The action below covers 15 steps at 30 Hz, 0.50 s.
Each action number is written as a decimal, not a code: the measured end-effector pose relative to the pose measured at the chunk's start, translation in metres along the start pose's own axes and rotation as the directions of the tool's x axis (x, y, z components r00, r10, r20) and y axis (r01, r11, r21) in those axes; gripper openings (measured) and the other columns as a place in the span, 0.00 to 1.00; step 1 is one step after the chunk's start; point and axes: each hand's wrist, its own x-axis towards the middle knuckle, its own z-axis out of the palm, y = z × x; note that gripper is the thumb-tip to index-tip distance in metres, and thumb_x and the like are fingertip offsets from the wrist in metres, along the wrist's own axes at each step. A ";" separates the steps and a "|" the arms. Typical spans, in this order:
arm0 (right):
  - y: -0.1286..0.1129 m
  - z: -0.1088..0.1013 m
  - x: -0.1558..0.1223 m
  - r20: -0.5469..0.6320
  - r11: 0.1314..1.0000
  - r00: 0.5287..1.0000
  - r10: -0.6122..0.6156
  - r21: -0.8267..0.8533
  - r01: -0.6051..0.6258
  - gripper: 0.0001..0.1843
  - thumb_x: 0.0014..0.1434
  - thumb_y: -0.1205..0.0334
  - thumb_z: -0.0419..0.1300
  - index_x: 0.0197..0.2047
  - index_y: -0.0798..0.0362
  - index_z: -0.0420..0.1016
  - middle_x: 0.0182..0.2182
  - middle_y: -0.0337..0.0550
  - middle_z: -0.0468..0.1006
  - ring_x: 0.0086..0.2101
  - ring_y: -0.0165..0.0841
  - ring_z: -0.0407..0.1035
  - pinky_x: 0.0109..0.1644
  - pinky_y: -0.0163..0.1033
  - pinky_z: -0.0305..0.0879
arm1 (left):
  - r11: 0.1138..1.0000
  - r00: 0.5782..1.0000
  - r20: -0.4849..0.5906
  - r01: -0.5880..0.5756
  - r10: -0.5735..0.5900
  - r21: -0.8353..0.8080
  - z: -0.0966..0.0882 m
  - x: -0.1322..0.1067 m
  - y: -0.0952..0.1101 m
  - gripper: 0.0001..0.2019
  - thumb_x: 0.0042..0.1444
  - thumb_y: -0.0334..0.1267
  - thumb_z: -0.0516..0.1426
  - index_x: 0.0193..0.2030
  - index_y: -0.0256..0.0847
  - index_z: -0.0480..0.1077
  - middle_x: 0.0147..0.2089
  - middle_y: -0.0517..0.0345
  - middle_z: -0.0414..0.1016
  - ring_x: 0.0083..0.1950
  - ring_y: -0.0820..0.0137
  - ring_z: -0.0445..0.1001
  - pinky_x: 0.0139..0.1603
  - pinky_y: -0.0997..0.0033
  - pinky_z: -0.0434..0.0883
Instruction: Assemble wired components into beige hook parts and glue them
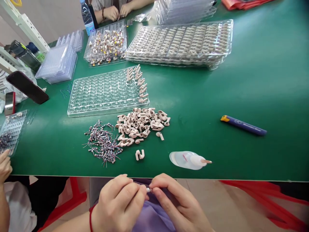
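Observation:
My left hand (119,201) and my right hand (173,201) meet below the table's near edge, over purple cloth. Both are pinched together on one tiny pale part (147,189), too small to name. On the green table (241,96) just ahead lie a pile of beige plastic pieces (140,125), a heap of small wired components (102,143), and one beige piece (139,155) apart from them. A clear cell tray (101,93) holds a column of beige pieces at its right end.
A small clear glue bottle (189,160) lies on its side at the near right, a blue utility knife (242,125) further right. Stacked trays (180,42) fill the back. Another person's hands (118,12) work opposite; a third person's hand (4,166) shows at left.

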 end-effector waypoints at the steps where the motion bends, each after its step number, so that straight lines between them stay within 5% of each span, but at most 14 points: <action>1: 0.000 0.000 0.000 0.005 1.000 1.000 0.003 0.001 -0.003 0.08 0.66 0.69 0.52 0.39 0.48 0.69 0.30 0.36 0.72 0.28 0.27 0.69 0.32 0.29 0.69 | 1.000 1.000 0.000 -0.002 0.002 -0.002 0.000 0.000 0.000 0.10 0.66 0.28 0.52 0.41 0.30 0.76 0.34 0.55 0.81 0.37 0.69 0.76 0.46 0.67 0.77; 6: -0.004 0.002 0.003 0.049 0.999 0.998 -0.034 -0.032 0.036 0.07 0.65 0.70 0.53 0.39 0.49 0.69 0.29 0.36 0.73 0.29 0.27 0.70 0.33 0.29 0.69 | 1.000 1.000 0.006 -0.020 0.020 -0.019 0.000 0.003 0.001 0.14 0.67 0.28 0.48 0.40 0.29 0.75 0.33 0.53 0.79 0.36 0.68 0.76 0.45 0.67 0.77; 15: -0.006 0.010 0.011 -0.042 0.984 0.997 -0.064 -0.167 0.056 0.16 0.66 0.68 0.52 0.25 0.51 0.65 0.19 0.34 0.67 0.20 0.24 0.63 0.24 0.28 0.61 | 0.996 0.996 0.003 -0.092 0.092 -0.008 0.003 0.002 0.004 0.14 0.66 0.25 0.48 0.40 0.27 0.75 0.31 0.52 0.79 0.34 0.68 0.77 0.42 0.66 0.78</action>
